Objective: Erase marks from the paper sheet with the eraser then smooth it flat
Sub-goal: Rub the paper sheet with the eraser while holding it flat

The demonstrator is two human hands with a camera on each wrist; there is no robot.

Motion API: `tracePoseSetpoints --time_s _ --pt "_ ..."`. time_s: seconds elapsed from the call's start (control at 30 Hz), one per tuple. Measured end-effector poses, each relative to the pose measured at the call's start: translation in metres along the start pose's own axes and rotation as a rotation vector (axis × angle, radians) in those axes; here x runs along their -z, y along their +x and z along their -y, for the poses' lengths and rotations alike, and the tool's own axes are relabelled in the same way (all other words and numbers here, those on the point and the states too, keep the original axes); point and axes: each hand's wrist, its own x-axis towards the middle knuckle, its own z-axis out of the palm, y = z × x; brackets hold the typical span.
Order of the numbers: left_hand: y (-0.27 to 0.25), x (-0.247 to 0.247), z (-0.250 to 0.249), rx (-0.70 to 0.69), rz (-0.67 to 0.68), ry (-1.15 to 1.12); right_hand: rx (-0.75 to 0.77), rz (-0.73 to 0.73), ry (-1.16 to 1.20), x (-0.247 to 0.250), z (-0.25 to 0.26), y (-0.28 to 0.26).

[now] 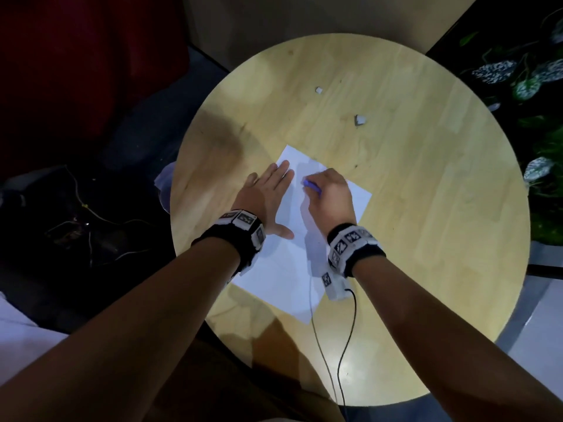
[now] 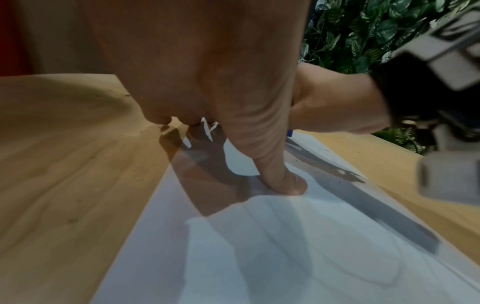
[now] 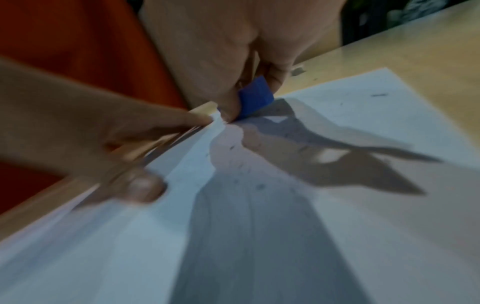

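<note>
A white paper sheet (image 1: pixel 286 269) lies on the round wooden table (image 1: pixel 426 208), seen also in the left wrist view (image 2: pixel 259 257) and the right wrist view (image 3: pixel 337 226). My left hand (image 1: pixel 268 193) lies flat with straight fingers on the sheet's left edge, thumb (image 2: pixel 283 181) pressing the paper. My right hand (image 1: pixel 330 194) pinches a blue eraser (image 1: pixel 312 186) (image 3: pixel 255 96) against the sheet's far part, close to the left hand's fingertips. Small dark specks (image 3: pixel 259 186) dot the paper.
Two small grey scraps (image 1: pixel 318 90) (image 1: pixel 360 119) lie on the far half of the table. A black cable (image 1: pixel 347 345) runs from my right wrist over the table's near edge. Leafy plants (image 1: pixel 530 80) stand to the right; dark floor with wires (image 1: pixel 85 214) lies left.
</note>
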Motion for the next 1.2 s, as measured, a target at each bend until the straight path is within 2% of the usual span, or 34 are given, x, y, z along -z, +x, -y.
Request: tracePoseSetpoints --time_s 0.1,0.2,0.27,0.33,0.4,0.53,0.63,0.73,0.8,0.87,0.93,1.03,1.1,1.13,1.2 --pt "0.005 0.003 0.000 -0.005 0.024 0.008 0.257 0.141 -0.092 0.002 0.005 -0.030" --pt "0.009 0.006 -0.002 0.004 0.038 0.046 0.426 0.234 -0.173 0.013 0.003 -0.013" --pt "0.010 0.008 -0.002 0.002 0.054 0.057 0.401 0.180 -0.227 0.011 0.004 0.014" --pt "0.010 0.009 -0.002 -0.003 0.065 0.035 0.310 0.086 -0.196 0.009 0.006 0.031" --pt "0.010 0.008 -0.002 -0.004 0.058 0.028 0.297 0.079 -0.171 0.008 0.006 0.024" --pt "0.010 0.002 -0.001 0.006 0.017 0.038 0.435 0.222 -0.154 0.016 -0.008 -0.031" --pt "0.010 0.001 -0.001 0.010 0.008 0.034 0.488 0.301 -0.188 0.020 -0.013 -0.031" --pt "0.010 0.004 -0.001 0.007 0.015 0.026 0.470 0.199 -0.168 0.017 0.003 0.001" --pt "0.010 0.005 -0.001 0.002 0.019 0.009 0.387 0.075 -0.143 0.013 0.011 0.019" --pt "0.010 0.005 -0.001 -0.004 0.018 0.007 0.327 0.033 -0.112 0.008 0.011 0.014" --pt "0.009 0.003 -0.001 -0.003 0.010 0.018 0.361 0.093 -0.106 0.008 0.003 -0.010" --pt "0.010 0.001 0.000 0.002 0.004 0.034 0.434 0.268 -0.151 0.018 -0.014 -0.046" --pt "0.011 0.000 0.001 0.004 -0.001 0.052 0.474 0.328 -0.166 0.023 -0.012 -0.041" --pt "0.011 0.001 0.001 0.004 -0.004 0.054 0.478 0.315 -0.158 0.022 -0.006 -0.030" --pt "0.011 0.002 0.001 -0.006 0.003 0.047 0.411 0.173 -0.160 0.015 0.008 -0.004"
